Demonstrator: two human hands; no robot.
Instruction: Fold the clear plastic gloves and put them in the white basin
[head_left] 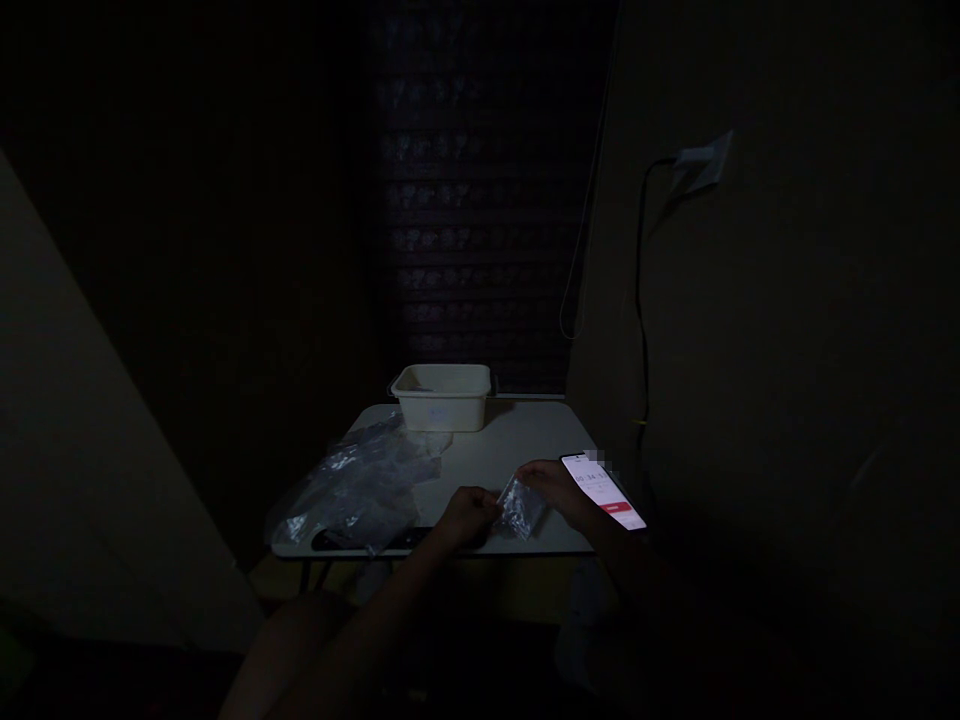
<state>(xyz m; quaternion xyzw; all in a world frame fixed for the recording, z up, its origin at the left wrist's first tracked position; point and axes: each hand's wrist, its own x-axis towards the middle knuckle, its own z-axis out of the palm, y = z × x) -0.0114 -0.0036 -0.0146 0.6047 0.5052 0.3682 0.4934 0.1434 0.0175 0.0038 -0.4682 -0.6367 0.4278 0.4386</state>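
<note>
Between my two hands a small clear plastic bag (pixel 523 510) is held over the front of the white table (pixel 517 430). My left hand (pixel 469 512) pinches the bag's left edge, fingers closed. At its top right edge my right hand (pixel 551 482) grips the same bag with fingers closed. Whether anything lies inside the bag is too dark to tell. A heap of clear plastic bags (pixel 367 480) spreads over the table's left side, left of my left hand. Just right of my right wrist lies a lit phone (pixel 604 490) showing a timer.
At the table's back stands a white plastic tub (pixel 442 408) with something dim inside. A dark blind (pixel 465 240) hangs behind it. On the right wall a black cord (pixel 641 290) runs down from an outlet (pixel 705 162). The room is very dark.
</note>
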